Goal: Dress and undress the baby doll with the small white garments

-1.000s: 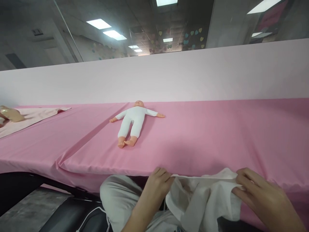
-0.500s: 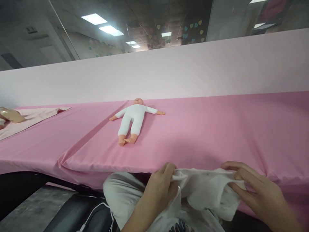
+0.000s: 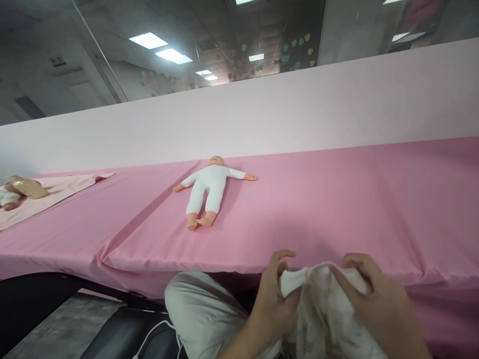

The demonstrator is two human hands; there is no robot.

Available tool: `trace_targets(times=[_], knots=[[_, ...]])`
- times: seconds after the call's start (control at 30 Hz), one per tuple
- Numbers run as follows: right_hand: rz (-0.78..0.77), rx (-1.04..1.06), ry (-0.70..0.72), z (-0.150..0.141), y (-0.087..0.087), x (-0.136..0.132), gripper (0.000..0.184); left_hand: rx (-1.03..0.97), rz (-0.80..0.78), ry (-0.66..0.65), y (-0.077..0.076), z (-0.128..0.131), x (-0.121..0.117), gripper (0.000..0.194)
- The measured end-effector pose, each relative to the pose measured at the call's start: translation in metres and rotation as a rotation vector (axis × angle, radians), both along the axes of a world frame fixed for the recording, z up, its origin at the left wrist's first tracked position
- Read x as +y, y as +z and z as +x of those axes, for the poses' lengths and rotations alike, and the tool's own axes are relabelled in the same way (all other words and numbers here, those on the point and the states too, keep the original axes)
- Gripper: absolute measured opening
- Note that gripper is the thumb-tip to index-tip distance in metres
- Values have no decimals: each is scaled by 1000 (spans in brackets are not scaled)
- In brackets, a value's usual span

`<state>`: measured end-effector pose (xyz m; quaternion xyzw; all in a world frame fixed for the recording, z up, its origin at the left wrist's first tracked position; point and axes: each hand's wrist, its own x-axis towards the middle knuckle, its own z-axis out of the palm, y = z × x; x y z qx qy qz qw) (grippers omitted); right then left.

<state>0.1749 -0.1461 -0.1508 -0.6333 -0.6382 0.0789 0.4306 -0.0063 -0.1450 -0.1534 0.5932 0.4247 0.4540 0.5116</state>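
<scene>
Both my hands hold a bunched white cloth garment point(image 3: 324, 309) just below the near edge of the pink table. My left hand point(image 3: 275, 299) pinches its left end, fingers curled round the fabric. My right hand point(image 3: 374, 299) is closed over its right side, fingers folded on top. A baby doll point(image 3: 207, 187) in a white bodysuit lies face up on the pink table cover point(image 3: 337, 199), arms spread, feet toward me, well beyond my hands.
A second doll point(image 3: 9, 197) lies on a pale pink cloth point(image 3: 56, 189) at the far left. A pale pink partition point(image 3: 262, 114) rises behind the table. My light-trousered knee point(image 3: 194, 309) and a dark seat point(image 3: 123, 334) sit under the table edge.
My hands have drawn together, gathering the white garment from a spread-out piece into a tight bunch. The camera tilted slightly; the doll has not moved.
</scene>
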Motion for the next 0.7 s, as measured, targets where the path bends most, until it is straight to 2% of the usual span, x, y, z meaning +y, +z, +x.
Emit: trace_targets(times=[0.07, 0.17, 0.23, 0.3, 0.4, 0.5, 0.53, 0.57, 0.63, 0.7], knots=[[56, 86, 88, -23, -3, -17, 28, -239, -84, -13, -6, 10, -6, 40], [186, 129, 175, -46, -7, -38, 30, -524, -219, -116, -9, 20, -24, 38], [205, 137, 228, -46, -9, -40, 37, -649, -235, -130, -10, 22, -35, 43], [145, 140, 276, -34, -11, -33, 39, -723, -192, -129, -13, 22, -42, 51], [95, 167, 291, -12, -12, -19, 32, -724, -92, -96, -21, 21, -45, 56], [-7, 374, 276, -1, -5, -19, 32, -472, 158, 210, -26, 18, -42, 45], [-66, 490, 262, -2, -1, -22, 36, -378, 201, 256, -28, 16, -39, 48], [-115, 616, 246, -3, 4, -25, 40, -323, 192, 221, -28, 15, -36, 56], [-198, 827, 222, -8, 15, -30, 48, -332, 27, -61, -30, 14, -30, 79], [-261, 938, 202, -12, 23, -32, 54, -359, -183, -317, -33, 15, -26, 83]])
